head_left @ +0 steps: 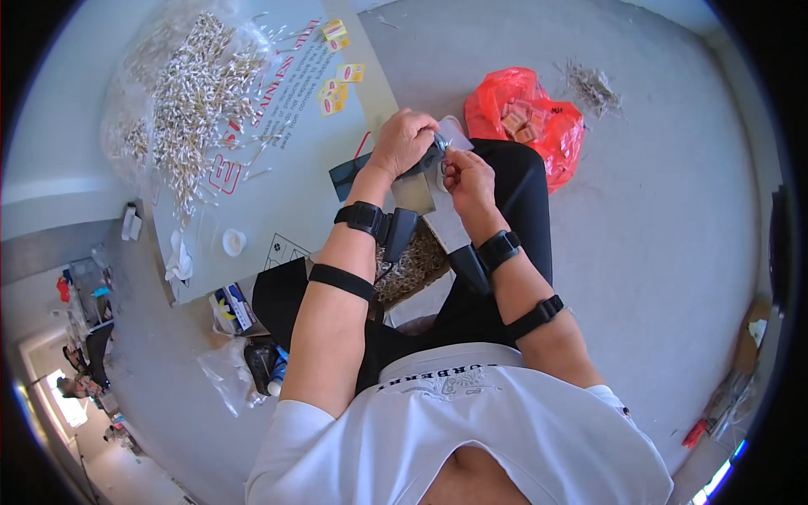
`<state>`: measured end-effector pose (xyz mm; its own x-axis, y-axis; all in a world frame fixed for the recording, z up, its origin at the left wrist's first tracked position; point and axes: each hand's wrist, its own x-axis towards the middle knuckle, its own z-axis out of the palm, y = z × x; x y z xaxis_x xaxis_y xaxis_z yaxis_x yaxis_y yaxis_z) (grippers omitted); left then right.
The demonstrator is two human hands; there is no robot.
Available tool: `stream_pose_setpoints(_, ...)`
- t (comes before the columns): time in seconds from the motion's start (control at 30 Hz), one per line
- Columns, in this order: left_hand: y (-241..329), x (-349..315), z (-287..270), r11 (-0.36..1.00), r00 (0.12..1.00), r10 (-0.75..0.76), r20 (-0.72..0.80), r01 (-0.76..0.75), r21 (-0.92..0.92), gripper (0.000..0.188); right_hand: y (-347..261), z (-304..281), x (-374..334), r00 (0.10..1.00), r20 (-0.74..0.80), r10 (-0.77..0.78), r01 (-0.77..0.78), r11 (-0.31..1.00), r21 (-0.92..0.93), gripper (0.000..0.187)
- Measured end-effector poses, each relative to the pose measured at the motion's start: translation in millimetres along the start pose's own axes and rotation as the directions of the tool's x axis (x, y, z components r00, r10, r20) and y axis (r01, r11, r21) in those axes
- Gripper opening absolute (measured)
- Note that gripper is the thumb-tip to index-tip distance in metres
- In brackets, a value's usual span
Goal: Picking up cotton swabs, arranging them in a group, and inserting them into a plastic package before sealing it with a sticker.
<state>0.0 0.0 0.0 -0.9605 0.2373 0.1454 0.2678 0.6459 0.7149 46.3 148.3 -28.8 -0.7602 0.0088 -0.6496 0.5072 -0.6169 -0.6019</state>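
Both hands meet above the table's right edge, close to my knee. My left hand [402, 141] is closed round a small dark grey-blue object [435, 154], mostly hidden by the fingers. Beside it, my right hand [469, 175] is closed in a pinch at the object's edge; what the fingertips hold is too small to make out. A dark flat piece [343, 178] lies on the table under my left wrist. Below my forearms, an open cardboard box [438, 268] between my legs holds many thin sticks resembling cotton swabs.
A clear plastic bag [126, 109] spills white-tipped cotton swabs [206, 93] across the table [295, 202]. Yellow cards [333, 96] and a small white cup [234, 242] lie there too. On the floor are a red bag [488, 101] of small orange packets and a stick pile [594, 87].
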Motion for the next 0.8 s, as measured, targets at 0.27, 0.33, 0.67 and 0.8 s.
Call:
stream_pose_setpoints(0.27, -7.6, -3.3, -0.5, 0.971, 0.987, -0.154, -0.037, 0.144, -0.192, 0.011, 20.0, 6.9, -10.0, 0.992, -0.031, -0.126, 0.122, 0.987, -0.105, 0.008)
stream_pose_setpoints(0.33, -6.3, -3.9, -1.5, 0.975, 0.985, -0.171, -0.019, 0.167, -0.144, 0.01, 28.8, 8.5, -11.0, 0.99, -0.047, -0.133, 0.125, 0.982, -0.142, 0.009)
stream_pose_setpoints(0.67, -20.9, -36.3, -22.3, 0.948, 0.99, -0.017, -0.143, 0.061, 0.311, 0.007, 61.3, 21.6, -9.1, 0.82, 0.155, -0.551, 0.527, 0.622, -0.579, 0.024)
stream_pose_setpoints(0.8, -11.9, -37.4, -25.6, 0.902, 0.995, -0.069, -0.073, 0.094, 0.421, 0.006, 71.9, 17.4, -4.7, 0.862, 0.163, -0.48, 0.476, 0.658, -0.583, 0.024)
